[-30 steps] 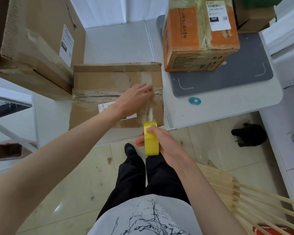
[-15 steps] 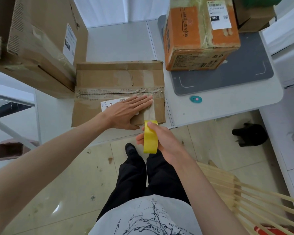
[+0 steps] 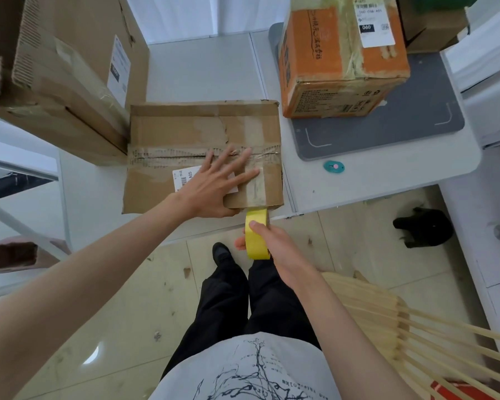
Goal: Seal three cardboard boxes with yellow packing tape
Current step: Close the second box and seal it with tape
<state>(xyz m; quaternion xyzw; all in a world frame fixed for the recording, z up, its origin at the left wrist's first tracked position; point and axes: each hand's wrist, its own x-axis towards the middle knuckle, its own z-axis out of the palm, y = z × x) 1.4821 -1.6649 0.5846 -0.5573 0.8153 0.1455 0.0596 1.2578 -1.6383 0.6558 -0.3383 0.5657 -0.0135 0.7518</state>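
Brown, worn cardboard forms the flat box [image 3: 202, 157] lying at the desk [image 3: 358, 180] edge, crossed by old clear tape and a white label. Compared with half a second ago, the left hand [image 3: 214, 189] is pressed flatter and further up the lid, fingers [image 3: 244, 157] spread over the seam. The yellow tape roll [image 3: 257, 235] has been brought up to the box's near edge, pinched by the right hand [image 3: 274, 246] between thumb and curled fingers. An orange carton [image 3: 341, 59] stands on a grey mat [image 3: 401, 122]; a large box [image 3: 64, 67] sits at left.
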